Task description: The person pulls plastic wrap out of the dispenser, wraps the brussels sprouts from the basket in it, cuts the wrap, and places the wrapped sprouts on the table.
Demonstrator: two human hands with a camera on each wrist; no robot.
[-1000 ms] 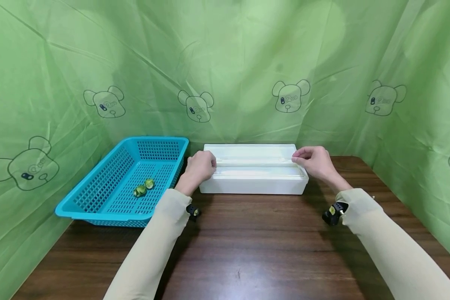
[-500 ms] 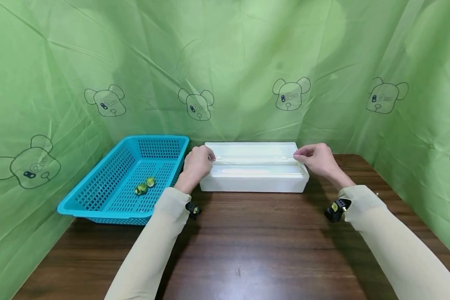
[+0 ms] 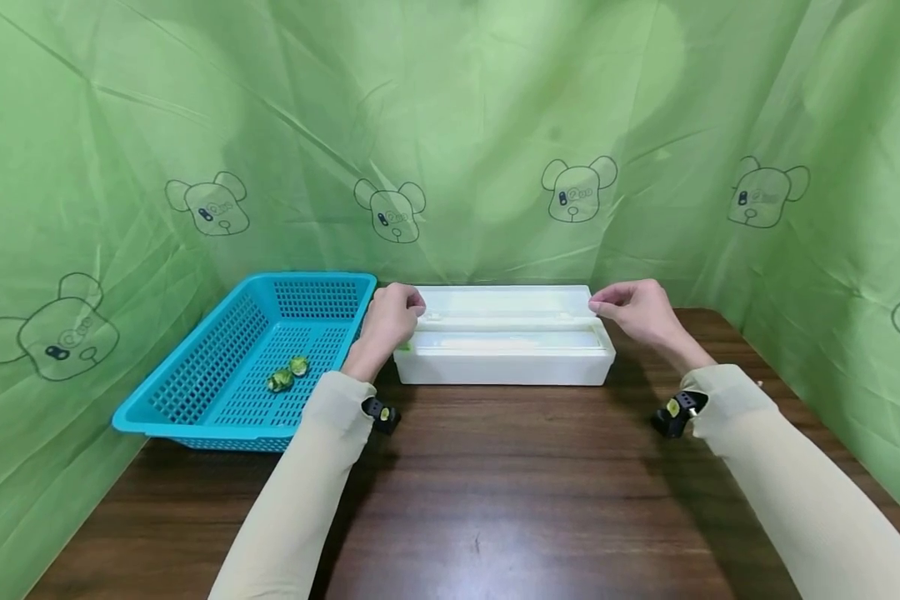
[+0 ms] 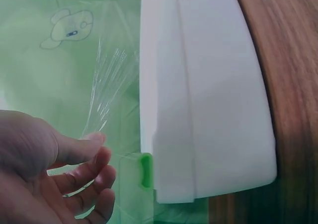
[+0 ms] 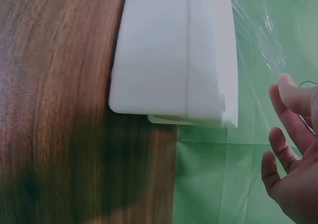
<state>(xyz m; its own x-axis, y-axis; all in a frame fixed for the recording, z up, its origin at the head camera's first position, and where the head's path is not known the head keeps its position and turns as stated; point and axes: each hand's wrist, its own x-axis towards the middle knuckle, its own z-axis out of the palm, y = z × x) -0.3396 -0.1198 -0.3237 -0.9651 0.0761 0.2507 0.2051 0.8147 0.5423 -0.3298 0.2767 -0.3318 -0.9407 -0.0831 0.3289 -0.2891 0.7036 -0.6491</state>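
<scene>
A green curtain (image 3: 472,108) printed with bear-like heads stands behind and beside a dark wooden table (image 3: 487,483). Both arms reach forward in pale sleeves (image 3: 288,487), which run off the bottom edge of the head view, and a small black device (image 3: 381,414) sits at each wrist. The left hand (image 3: 390,318) is raised at one end of a long white box (image 3: 506,368), back of the hand toward the head camera, its thumb and forefinger pinching a gathered corner of clear film (image 4: 107,85), the other fingers curled. The right hand (image 3: 640,312) mirrors it at the other end, pinching film between thumb and forefinger, the remaining fingers loosely bent. The film stretches above the box between the hands; in the head view it is so clear that its edges are hard to trace. Each wrist view cuts off part of its own hand. A green tab (image 4: 145,170) shows at the box's left end. Left of the box, a blue basket (image 3: 210,432) holds two sprouts (image 3: 280,381).
</scene>
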